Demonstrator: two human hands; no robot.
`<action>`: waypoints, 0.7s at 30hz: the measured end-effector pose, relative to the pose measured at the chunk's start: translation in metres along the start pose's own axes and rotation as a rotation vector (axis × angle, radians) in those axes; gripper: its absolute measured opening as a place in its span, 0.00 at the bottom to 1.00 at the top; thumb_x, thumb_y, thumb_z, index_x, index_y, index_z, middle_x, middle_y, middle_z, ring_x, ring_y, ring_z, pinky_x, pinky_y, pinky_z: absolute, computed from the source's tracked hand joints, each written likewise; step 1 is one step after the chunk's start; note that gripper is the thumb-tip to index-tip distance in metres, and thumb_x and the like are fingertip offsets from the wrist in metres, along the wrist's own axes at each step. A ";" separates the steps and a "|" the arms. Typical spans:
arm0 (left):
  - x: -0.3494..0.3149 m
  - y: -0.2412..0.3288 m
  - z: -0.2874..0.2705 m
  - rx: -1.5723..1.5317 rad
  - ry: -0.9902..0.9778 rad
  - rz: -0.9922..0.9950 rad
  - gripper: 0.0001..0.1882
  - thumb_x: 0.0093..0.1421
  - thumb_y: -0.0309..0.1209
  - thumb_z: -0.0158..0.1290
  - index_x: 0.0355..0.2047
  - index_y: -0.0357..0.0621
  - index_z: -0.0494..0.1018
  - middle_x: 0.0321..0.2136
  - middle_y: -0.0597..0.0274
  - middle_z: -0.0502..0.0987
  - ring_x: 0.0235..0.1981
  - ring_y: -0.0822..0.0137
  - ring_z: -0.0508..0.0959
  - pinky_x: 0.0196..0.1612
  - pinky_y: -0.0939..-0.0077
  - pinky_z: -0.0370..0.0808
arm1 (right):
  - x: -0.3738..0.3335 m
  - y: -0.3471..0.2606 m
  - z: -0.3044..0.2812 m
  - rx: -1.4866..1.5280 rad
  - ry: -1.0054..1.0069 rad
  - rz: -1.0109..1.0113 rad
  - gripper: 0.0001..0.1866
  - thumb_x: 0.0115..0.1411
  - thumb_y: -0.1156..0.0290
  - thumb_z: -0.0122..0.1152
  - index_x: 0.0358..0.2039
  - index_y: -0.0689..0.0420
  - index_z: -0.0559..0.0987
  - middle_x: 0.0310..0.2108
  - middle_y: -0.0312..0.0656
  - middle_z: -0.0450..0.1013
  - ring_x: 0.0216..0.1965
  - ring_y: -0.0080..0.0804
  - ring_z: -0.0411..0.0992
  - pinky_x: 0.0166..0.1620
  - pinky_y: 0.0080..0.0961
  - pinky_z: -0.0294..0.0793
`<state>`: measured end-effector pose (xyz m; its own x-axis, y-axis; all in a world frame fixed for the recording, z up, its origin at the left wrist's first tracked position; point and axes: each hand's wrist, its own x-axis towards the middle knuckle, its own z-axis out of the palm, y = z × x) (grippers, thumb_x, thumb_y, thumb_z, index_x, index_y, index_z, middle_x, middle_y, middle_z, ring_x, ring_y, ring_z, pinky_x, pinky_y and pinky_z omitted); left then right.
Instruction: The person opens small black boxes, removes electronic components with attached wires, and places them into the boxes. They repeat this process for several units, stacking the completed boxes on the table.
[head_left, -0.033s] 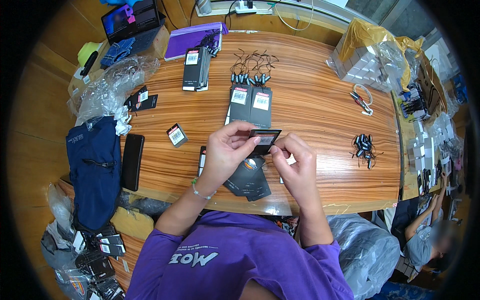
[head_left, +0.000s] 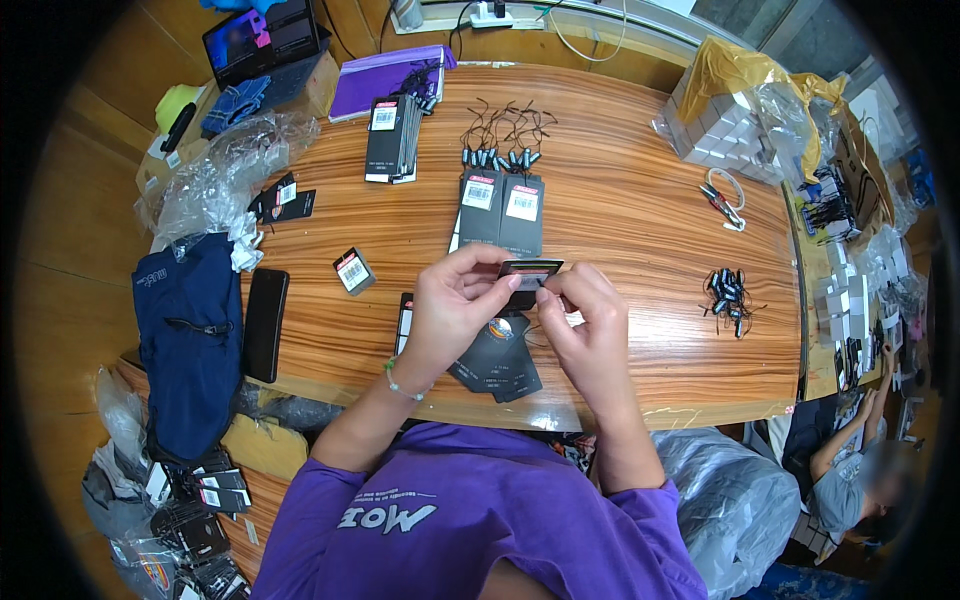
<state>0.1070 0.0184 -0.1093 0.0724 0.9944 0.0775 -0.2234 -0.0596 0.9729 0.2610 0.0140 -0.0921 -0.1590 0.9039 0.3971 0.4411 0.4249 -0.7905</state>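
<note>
My left hand [head_left: 455, 305] is closed around the left edge of a black hang tag [head_left: 524, 290] with a white barcode sticker, holding it tilted above the table. At the tag's right edge, my right hand [head_left: 590, 310] has thumb and forefinger pinched together; whatever is between them is hidden. Under the hands lie several fanned black tags [head_left: 497, 368], one with a round coloured logo. Just beyond, two stacks of stickered tags [head_left: 520, 225] sit side by side with black cords looped from their tops. A thin dark cord shows beneath my right hand.
Loose black cords [head_left: 730, 300] lie right, with red-handled snips [head_left: 722, 207] beyond. Another tag stack [head_left: 392, 140] stands far left near a purple pouch [head_left: 360, 85]. A small stickered tag pile [head_left: 353, 271], black phone [head_left: 265, 325] and navy bag [head_left: 190, 340] are left. A person sits far right.
My right hand has shifted slightly left, its fingertips now closer against the tag's edge. A white sliver under that hand is no longer visible. The left hand has stayed put.
</note>
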 end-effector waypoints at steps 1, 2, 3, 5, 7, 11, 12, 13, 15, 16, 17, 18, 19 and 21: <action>-0.002 0.000 0.001 0.010 0.008 -0.004 0.09 0.52 0.16 0.52 0.35 0.33 0.69 0.33 0.58 0.74 0.37 0.71 0.75 0.42 0.79 0.74 | -0.001 -0.001 0.002 -0.033 0.012 -0.019 0.04 0.45 0.76 0.57 0.21 0.63 0.73 0.18 0.44 0.64 0.22 0.39 0.64 0.26 0.31 0.63; -0.003 0.001 0.001 0.030 0.004 -0.006 0.09 0.52 0.16 0.52 0.35 0.33 0.69 0.33 0.58 0.74 0.37 0.71 0.75 0.42 0.79 0.74 | 0.000 -0.001 0.003 -0.069 0.025 -0.040 0.04 0.45 0.76 0.57 0.21 0.63 0.73 0.18 0.44 0.64 0.23 0.40 0.64 0.27 0.31 0.63; -0.004 0.003 0.002 0.050 0.000 -0.008 0.09 0.52 0.16 0.52 0.35 0.33 0.69 0.33 0.58 0.74 0.37 0.71 0.75 0.42 0.80 0.74 | 0.000 -0.001 0.003 -0.104 0.039 -0.060 0.03 0.46 0.76 0.57 0.21 0.63 0.73 0.19 0.44 0.64 0.24 0.40 0.64 0.27 0.32 0.63; -0.005 0.003 0.003 0.090 -0.004 0.000 0.09 0.52 0.16 0.52 0.35 0.32 0.69 0.33 0.58 0.74 0.36 0.71 0.75 0.41 0.80 0.74 | 0.001 0.000 0.004 -0.126 0.052 -0.060 0.03 0.46 0.76 0.56 0.21 0.62 0.74 0.19 0.43 0.64 0.24 0.40 0.63 0.28 0.32 0.62; -0.006 0.003 0.004 0.128 -0.005 0.021 0.09 0.52 0.16 0.52 0.35 0.32 0.70 0.33 0.58 0.75 0.36 0.72 0.76 0.40 0.81 0.74 | 0.001 0.000 0.004 -0.135 0.058 -0.057 0.03 0.46 0.76 0.56 0.22 0.62 0.74 0.19 0.43 0.63 0.24 0.39 0.63 0.29 0.32 0.62; -0.002 0.003 0.006 0.205 0.004 0.076 0.08 0.51 0.17 0.52 0.34 0.31 0.71 0.32 0.58 0.75 0.34 0.72 0.76 0.37 0.81 0.75 | 0.005 0.003 0.003 -0.135 0.052 -0.059 0.03 0.46 0.76 0.56 0.22 0.62 0.74 0.19 0.43 0.64 0.25 0.39 0.63 0.30 0.32 0.61; -0.003 0.003 0.006 0.221 0.005 0.083 0.07 0.51 0.17 0.52 0.33 0.31 0.71 0.32 0.58 0.75 0.33 0.72 0.76 0.36 0.82 0.75 | 0.004 0.004 0.003 -0.136 0.047 -0.057 0.03 0.46 0.76 0.56 0.22 0.61 0.74 0.20 0.42 0.64 0.25 0.38 0.63 0.30 0.32 0.61; -0.003 0.003 0.006 0.236 0.005 0.090 0.07 0.51 0.17 0.53 0.33 0.31 0.72 0.31 0.59 0.75 0.33 0.72 0.77 0.36 0.82 0.76 | 0.004 0.004 0.003 -0.152 0.042 -0.061 0.03 0.46 0.76 0.56 0.22 0.61 0.74 0.20 0.42 0.63 0.25 0.38 0.63 0.30 0.32 0.61; -0.003 0.006 0.008 0.296 0.010 0.108 0.07 0.51 0.17 0.53 0.32 0.31 0.73 0.30 0.59 0.76 0.32 0.72 0.77 0.35 0.82 0.76 | 0.005 0.004 0.002 -0.180 0.031 -0.067 0.03 0.45 0.76 0.56 0.21 0.61 0.73 0.20 0.42 0.63 0.25 0.38 0.63 0.30 0.32 0.61; -0.004 0.007 0.009 0.327 0.013 0.117 0.07 0.50 0.17 0.53 0.31 0.31 0.73 0.29 0.59 0.76 0.32 0.73 0.77 0.34 0.82 0.76 | 0.005 0.005 0.002 -0.194 0.034 -0.092 0.03 0.45 0.76 0.56 0.21 0.61 0.73 0.20 0.42 0.63 0.25 0.39 0.63 0.30 0.32 0.61; -0.004 0.009 0.008 0.420 0.000 0.164 0.07 0.50 0.17 0.53 0.31 0.32 0.73 0.29 0.59 0.76 0.31 0.72 0.77 0.34 0.82 0.76 | 0.005 0.005 0.003 -0.207 0.038 -0.117 0.03 0.45 0.76 0.56 0.21 0.62 0.73 0.20 0.43 0.63 0.25 0.40 0.63 0.30 0.32 0.61; -0.004 0.011 0.007 0.513 -0.013 0.210 0.07 0.49 0.17 0.54 0.31 0.32 0.74 0.29 0.58 0.76 0.31 0.72 0.77 0.33 0.82 0.76 | 0.005 0.006 0.003 -0.220 0.042 -0.141 0.02 0.45 0.77 0.56 0.21 0.62 0.73 0.20 0.43 0.63 0.25 0.40 0.63 0.30 0.32 0.61; -0.005 0.012 0.006 0.607 -0.025 0.257 0.07 0.49 0.17 0.54 0.31 0.33 0.74 0.28 0.58 0.77 0.30 0.72 0.77 0.33 0.82 0.76 | 0.005 0.008 0.002 -0.177 0.021 -0.116 0.02 0.46 0.77 0.56 0.21 0.62 0.73 0.20 0.42 0.64 0.26 0.38 0.64 0.30 0.31 0.62; -0.006 0.012 0.005 0.681 -0.043 0.348 0.07 0.48 0.18 0.54 0.30 0.33 0.74 0.29 0.57 0.77 0.30 0.71 0.78 0.32 0.82 0.76 | 0.003 0.011 0.001 -0.094 -0.022 -0.067 0.02 0.47 0.77 0.55 0.21 0.62 0.73 0.20 0.41 0.65 0.26 0.35 0.64 0.30 0.28 0.62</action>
<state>0.1089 0.0115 -0.0968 0.1484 0.9049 0.3988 0.4075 -0.4234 0.8091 0.2645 0.0215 -0.1000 -0.2096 0.8748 0.4367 0.5098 0.4789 -0.7147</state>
